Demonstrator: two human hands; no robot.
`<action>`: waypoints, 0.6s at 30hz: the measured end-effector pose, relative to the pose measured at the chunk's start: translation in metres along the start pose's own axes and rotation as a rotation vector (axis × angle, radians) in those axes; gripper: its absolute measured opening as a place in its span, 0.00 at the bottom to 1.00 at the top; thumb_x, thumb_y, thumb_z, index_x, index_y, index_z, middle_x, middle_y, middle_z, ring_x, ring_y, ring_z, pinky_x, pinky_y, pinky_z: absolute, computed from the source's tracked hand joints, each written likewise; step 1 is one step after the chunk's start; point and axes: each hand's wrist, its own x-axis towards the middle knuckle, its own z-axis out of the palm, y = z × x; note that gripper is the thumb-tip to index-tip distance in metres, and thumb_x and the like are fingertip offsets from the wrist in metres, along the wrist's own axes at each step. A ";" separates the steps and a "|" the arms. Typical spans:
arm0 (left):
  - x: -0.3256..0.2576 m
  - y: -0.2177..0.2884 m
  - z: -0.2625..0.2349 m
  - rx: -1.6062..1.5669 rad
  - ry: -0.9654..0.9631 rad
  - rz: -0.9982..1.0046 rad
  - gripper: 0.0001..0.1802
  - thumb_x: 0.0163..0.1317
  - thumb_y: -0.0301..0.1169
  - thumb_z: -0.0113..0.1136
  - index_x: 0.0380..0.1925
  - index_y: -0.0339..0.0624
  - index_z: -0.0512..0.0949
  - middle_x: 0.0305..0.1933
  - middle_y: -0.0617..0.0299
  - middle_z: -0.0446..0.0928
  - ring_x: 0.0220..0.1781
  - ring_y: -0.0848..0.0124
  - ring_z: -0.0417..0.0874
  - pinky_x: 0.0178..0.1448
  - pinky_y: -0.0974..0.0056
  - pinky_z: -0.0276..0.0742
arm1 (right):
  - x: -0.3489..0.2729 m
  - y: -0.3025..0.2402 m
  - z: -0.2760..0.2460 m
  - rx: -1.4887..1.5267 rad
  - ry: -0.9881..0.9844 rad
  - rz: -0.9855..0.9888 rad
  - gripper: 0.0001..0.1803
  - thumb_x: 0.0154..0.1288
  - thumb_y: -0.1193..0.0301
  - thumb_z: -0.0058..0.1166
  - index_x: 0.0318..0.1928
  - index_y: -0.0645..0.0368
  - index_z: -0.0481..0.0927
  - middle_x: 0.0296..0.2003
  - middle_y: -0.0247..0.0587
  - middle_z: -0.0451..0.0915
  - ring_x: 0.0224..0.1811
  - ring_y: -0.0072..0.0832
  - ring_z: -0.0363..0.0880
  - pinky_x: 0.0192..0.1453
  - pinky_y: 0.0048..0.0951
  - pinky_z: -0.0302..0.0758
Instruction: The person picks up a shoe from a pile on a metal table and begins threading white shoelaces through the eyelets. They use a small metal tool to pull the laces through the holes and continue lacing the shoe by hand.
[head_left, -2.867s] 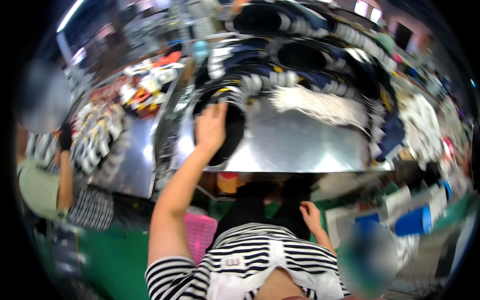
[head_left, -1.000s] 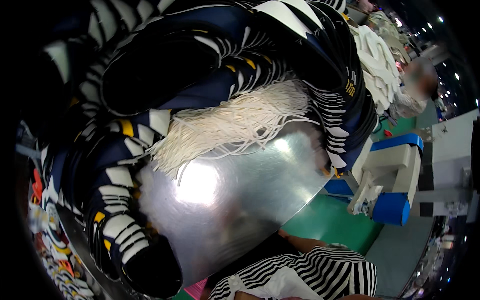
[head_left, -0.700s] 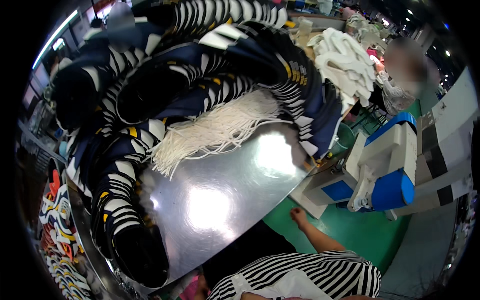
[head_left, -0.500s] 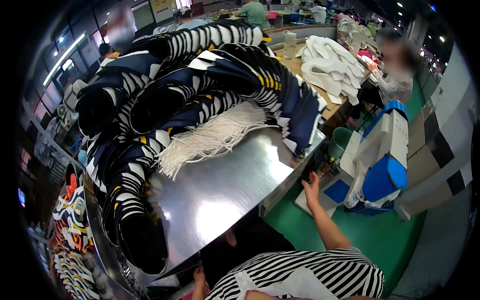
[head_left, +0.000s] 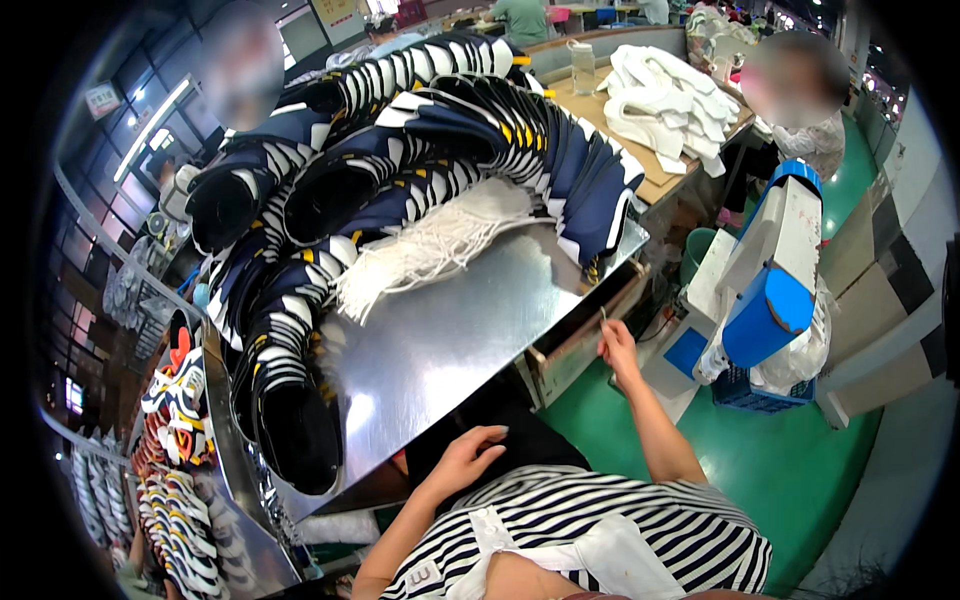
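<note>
My right hand (head_left: 621, 352) is closed at the front of a pulled-out wooden drawer (head_left: 578, 358) under the table's right side. A thin, metallic-looking piece (head_left: 603, 316) sticks up from its fingers; its kind is too small to make out. My left hand (head_left: 468, 460) hovers over my lap by the table's near edge, fingers stretched out and holding nothing. On the shiny metal tabletop (head_left: 440, 330) before me lies a bundle of white laces (head_left: 430, 245). Long curved rows of navy, white and yellow shoe uppers (head_left: 590, 190) stand around the laces.
White cut pieces (head_left: 665, 105) and a clear bottle (head_left: 582, 68) lie on a board at the far right. A blue-and-white machine (head_left: 770, 270), a green bin (head_left: 697, 252) and a blue crate (head_left: 762, 390) stand right. More uppers (head_left: 180, 500) sit lower left. A co-worker (head_left: 800, 110) sits beyond.
The drawer has come out from under the table. My right hand has gone from open to closed at its front, and my left hand has risen from the lower edge into full view.
</note>
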 end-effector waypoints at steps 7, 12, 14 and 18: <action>0.170 0.046 -0.090 -0.376 0.259 0.217 0.33 0.67 0.31 0.64 0.68 0.39 0.62 0.62 0.54 0.73 0.64 0.66 0.72 0.65 0.61 0.72 | -0.017 -0.038 -0.052 -0.636 -0.035 0.118 0.21 0.72 0.52 0.52 0.47 0.59 0.75 0.37 0.43 0.82 0.39 0.37 0.80 0.42 0.38 0.76; 0.313 0.079 -0.156 -0.311 0.514 0.239 0.47 0.63 0.44 0.67 0.71 0.30 0.52 0.69 0.40 0.63 0.72 0.57 0.66 0.71 0.57 0.64 | 0.015 -0.131 -0.042 -0.815 0.400 -0.375 0.29 0.70 0.53 0.54 0.60 0.64 0.73 0.52 0.56 0.78 0.54 0.49 0.78 0.57 0.44 0.75; 0.368 0.090 -0.167 -0.357 0.601 0.286 0.49 0.60 0.45 0.71 0.70 0.30 0.54 0.67 0.43 0.65 0.69 0.59 0.68 0.70 0.60 0.65 | 0.056 -0.163 -0.027 -0.464 0.297 -0.365 0.32 0.72 0.53 0.52 0.64 0.66 0.68 0.57 0.58 0.76 0.57 0.47 0.78 0.59 0.40 0.74; 0.451 0.112 -0.159 -0.311 0.654 0.414 0.37 0.58 0.42 0.73 0.61 0.34 0.68 0.59 0.57 0.76 0.58 0.68 0.76 0.63 0.65 0.69 | 0.153 -0.183 0.000 -0.321 0.293 -0.354 0.54 0.63 0.43 0.59 0.72 0.71 0.50 0.64 0.69 0.65 0.66 0.52 0.69 0.69 0.41 0.65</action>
